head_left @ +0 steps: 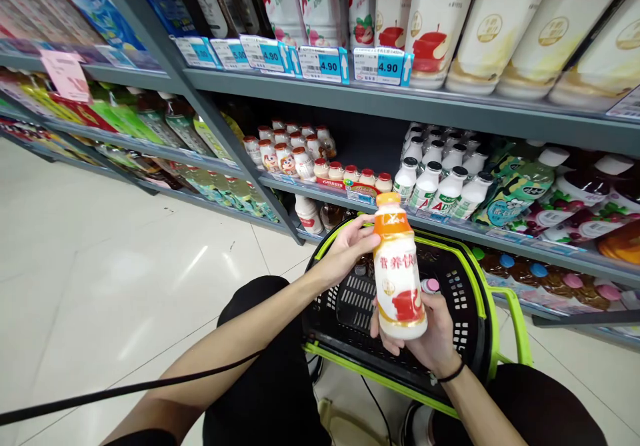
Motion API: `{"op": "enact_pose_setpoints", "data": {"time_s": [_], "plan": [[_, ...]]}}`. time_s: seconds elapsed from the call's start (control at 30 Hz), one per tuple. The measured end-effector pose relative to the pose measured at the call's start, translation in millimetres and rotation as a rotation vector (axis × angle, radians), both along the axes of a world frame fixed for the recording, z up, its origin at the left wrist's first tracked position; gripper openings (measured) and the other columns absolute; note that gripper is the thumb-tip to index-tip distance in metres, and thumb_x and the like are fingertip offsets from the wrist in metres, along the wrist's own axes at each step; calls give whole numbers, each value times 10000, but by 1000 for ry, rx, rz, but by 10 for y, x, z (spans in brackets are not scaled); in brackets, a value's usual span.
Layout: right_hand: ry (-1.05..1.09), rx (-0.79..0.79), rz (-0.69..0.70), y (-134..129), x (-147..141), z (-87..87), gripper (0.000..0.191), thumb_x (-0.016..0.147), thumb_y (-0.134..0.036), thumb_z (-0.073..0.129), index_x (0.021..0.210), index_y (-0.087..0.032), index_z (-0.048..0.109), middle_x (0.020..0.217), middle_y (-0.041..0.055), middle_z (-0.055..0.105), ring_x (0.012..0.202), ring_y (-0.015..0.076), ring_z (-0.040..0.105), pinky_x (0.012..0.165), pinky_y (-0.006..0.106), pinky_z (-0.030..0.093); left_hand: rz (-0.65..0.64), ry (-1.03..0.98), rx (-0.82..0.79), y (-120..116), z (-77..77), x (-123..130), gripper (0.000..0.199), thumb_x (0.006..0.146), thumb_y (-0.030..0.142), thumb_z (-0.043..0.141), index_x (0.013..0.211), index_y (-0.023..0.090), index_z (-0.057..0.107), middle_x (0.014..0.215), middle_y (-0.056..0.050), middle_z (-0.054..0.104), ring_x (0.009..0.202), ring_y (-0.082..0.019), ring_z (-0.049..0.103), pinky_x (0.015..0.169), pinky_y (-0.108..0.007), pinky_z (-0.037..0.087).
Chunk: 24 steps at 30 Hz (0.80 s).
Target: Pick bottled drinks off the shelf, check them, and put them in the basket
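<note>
A white bottle (397,273) with an orange cap and red apple print is held upright, slightly tilted, between both hands. My left hand (353,249) grips its upper part near the orange neck, thumb against the side. My right hand (425,329) is wrapped round the lower part from behind and below, with a black band on the wrist. Beneath the bottle stands a black basket (355,299) with a green rim and handle. Inside it, a pink-capped bottle (430,285) shows partly behind the held one.
Shelves (350,103) of drinks run across the front, with price tags (383,66) on the upper edge. Small white bottles (427,183) with black caps stand on the middle shelf. My knees flank the basket. A black cable (125,391) crosses my left forearm.
</note>
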State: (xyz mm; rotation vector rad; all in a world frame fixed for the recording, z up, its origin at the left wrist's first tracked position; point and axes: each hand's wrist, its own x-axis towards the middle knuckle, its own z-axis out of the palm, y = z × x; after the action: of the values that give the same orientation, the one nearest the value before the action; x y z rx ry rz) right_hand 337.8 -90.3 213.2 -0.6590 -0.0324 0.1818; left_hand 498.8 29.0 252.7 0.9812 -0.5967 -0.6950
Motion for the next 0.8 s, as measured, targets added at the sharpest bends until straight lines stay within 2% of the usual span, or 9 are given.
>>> {"op": "enact_pose_setpoints", "data": {"time_s": [0.1,0.2,0.3,0.4,0.47,0.53,0.67,0.73,0.8], "plan": [[-43,-16,-56,-54,-5,90,636,930,-649,588,1180,-92,765,983,196,784,599,175,619,648,334,553,56,123,24,-35,37,71,506,865,445,833,1252,155,685,1245,-125,749,1094,-216,711,989,-331,541],[-39,-185,-200,-69,-7,79,511,948,-590,676,1169,-133,735,986,142,787,739,218,710,750,356,589,42,138,7,-59,74,90,539,867,466,806,1271,121,716,1339,-173,718,1165,-263,691,1045,-372,525],[-2,-438,-307,-30,-10,-36,459,900,-477,807,1212,-165,681,967,82,776,699,180,685,683,315,602,20,133,-9,-69,73,89,521,870,465,797,1258,123,737,1382,-185,705,1169,-288,700,1076,-401,514],[21,-618,-411,25,-10,-196,602,861,-432,853,1353,-192,604,1122,89,756,799,189,704,660,301,624,3,159,15,-66,43,96,555,868,471,803,1316,155,715,1422,-179,686,1148,-293,710,1030,-409,536],[11,-749,-489,32,-10,-288,665,860,-422,849,1419,-200,566,1287,115,717,1008,227,726,814,333,648,13,155,47,-57,25,107,589,858,496,815,1329,158,710,1430,-179,680,1137,-294,711,999,-402,543],[-17,-919,-567,4,-9,-346,685,869,-416,836,1451,-201,544,1376,130,679,1150,258,705,985,389,616,39,129,69,-41,18,116,591,843,515,833,1285,138,732,1389,-181,703,1140,-295,708,1009,-397,532],[-112,-1320,-714,-94,6,-340,632,876,-390,825,1415,-213,546,1315,126,684,1136,286,692,1037,484,579,41,66,82,9,39,106,636,772,494,907,1265,132,733,1298,-161,740,1172,-290,699,1082,-401,495],[-216,-1481,-797,-115,22,-311,549,886,-358,818,1354,-223,565,1272,114,674,1138,290,677,1086,540,538,21,43,85,26,49,88,677,737,461,938,1297,155,711,1317,-150,727,1149,-279,704,1046,-395,522],[-317,-1569,-880,-105,37,-300,494,903,-325,802,1324,-224,562,1244,114,651,1155,295,657,1107,573,513,38,39,86,25,44,69,697,693,403,973,1289,168,700,1294,-136,728,1096,-259,714,984,-375,555]]}}
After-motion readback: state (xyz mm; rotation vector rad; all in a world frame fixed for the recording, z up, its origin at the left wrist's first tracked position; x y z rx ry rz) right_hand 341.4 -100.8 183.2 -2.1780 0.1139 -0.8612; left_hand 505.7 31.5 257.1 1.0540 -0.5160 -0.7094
